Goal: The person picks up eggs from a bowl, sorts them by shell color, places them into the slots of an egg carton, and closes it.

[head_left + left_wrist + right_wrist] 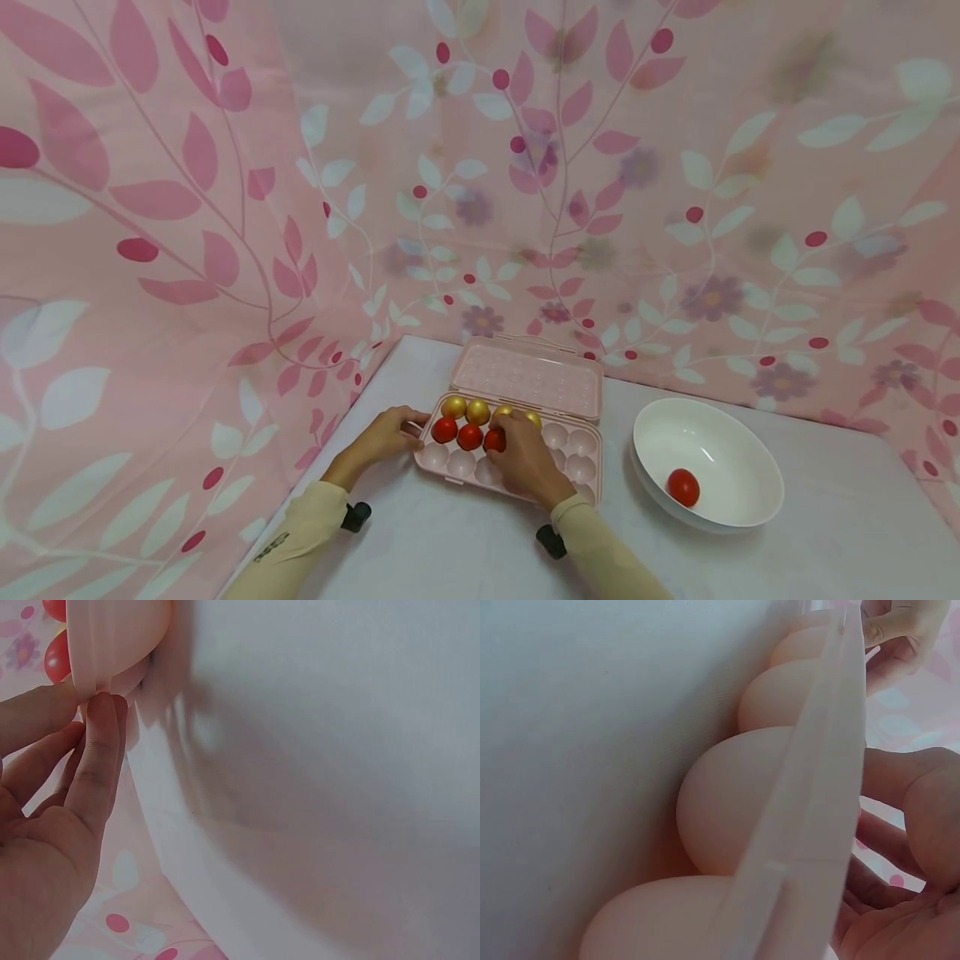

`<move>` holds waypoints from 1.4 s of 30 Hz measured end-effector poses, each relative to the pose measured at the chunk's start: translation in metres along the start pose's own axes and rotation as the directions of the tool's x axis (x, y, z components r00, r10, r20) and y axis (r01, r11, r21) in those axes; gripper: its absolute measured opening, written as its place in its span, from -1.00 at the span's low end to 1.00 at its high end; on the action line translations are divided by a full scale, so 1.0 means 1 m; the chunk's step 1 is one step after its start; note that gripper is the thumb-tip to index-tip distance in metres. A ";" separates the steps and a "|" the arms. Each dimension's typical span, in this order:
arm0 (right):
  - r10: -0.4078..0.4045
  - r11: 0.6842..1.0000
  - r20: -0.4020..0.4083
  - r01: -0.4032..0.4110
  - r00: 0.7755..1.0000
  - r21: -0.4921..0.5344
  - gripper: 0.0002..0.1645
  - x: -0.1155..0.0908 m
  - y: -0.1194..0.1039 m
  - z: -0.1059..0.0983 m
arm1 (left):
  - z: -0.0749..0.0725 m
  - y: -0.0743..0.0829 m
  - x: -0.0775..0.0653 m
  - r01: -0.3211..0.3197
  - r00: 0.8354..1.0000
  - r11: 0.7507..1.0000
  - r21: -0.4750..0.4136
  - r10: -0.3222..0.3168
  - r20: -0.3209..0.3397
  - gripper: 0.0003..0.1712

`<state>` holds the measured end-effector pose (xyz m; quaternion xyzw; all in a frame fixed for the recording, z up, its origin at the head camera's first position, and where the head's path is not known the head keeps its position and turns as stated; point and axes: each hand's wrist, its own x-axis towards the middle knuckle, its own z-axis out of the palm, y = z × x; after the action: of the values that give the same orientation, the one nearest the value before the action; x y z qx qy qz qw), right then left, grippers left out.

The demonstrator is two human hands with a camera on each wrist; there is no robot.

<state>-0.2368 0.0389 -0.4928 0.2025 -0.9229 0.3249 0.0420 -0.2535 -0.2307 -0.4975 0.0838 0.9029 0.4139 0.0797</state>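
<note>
A pink plastic egg box (459, 475) lies on the table with its lid (525, 375) folded back. Several gold eggs (477, 410) fill part of the back row, and red eggs (470, 437) sit in the middle row. My left hand (390, 433) pinches the box's left rim between thumb and fingers; the left wrist view shows this rim (90, 645) close up. Over the middle row, my right hand (525, 458) holds a red egg (494, 439) at the third cup, its fingers partly covering it. In the right wrist view the box's wall hides the right fingertips.
To the right of the box stands a white bowl (738, 467) with one red egg (683, 487) in it. A white cloth (465, 550) covers the table. Pink patterned fabric (480, 208) hangs behind and along the left side.
</note>
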 end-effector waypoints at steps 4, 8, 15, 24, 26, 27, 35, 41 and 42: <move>0.002 1.000 0.002 -0.002 1.000 0.013 -0.55 -0.001 0.002 -0.002 | 0.001 0.000 0.001 0.004 1.000 1.000 0.005 -0.004 0.000 -0.45; 0.021 0.999 0.016 -0.021 1.000 0.034 -0.55 -0.002 0.004 -0.007 | 0.002 0.001 0.001 0.012 1.000 1.000 0.008 -0.012 0.001 -0.45; 0.058 0.995 0.013 -0.059 0.998 0.086 -0.62 -0.003 0.006 -0.030 | 0.003 0.001 0.004 0.013 1.000 1.000 -0.001 -0.013 -0.005 -0.45; 0.070 0.997 -0.075 -0.069 0.995 0.017 -0.62 -0.015 0.027 -0.081 | 0.002 0.004 0.001 0.019 1.000 1.000 0.009 -0.019 0.001 -0.45; 0.077 0.997 -0.086 -0.078 0.993 -0.017 -0.60 -0.018 0.033 -0.093 | 0.001 0.005 0.000 0.024 1.000 1.000 0.013 -0.024 -0.007 -0.45; 0.075 0.996 -0.095 -0.078 0.993 -0.035 -0.59 -0.020 0.037 -0.099 | 0.000 0.005 0.000 0.031 0.999 0.999 0.012 -0.031 -0.011 -0.45; 0.054 0.987 -0.143 -0.075 0.988 -0.142 -0.60 -0.039 0.074 -0.140 | 0.000 0.004 0.001 0.068 0.997 0.998 0.005 -0.068 -0.023 -0.44; 0.154 0.971 -0.089 -0.167 0.984 -0.170 -0.60 -0.059 0.099 -0.157 | 0.001 0.004 0.001 0.064 0.998 0.998 -0.002 -0.064 -0.023 -0.45; 0.157 0.970 -0.089 -0.171 0.984 -0.175 -0.60 -0.062 0.103 -0.159 | 0.001 0.003 0.001 0.062 0.998 0.998 -0.003 -0.062 -0.022 -0.45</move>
<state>-0.2297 0.2315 -0.4411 0.1085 -0.9601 0.2489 0.0675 -0.2543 -0.2272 -0.4959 0.0510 0.9054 0.4132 0.0828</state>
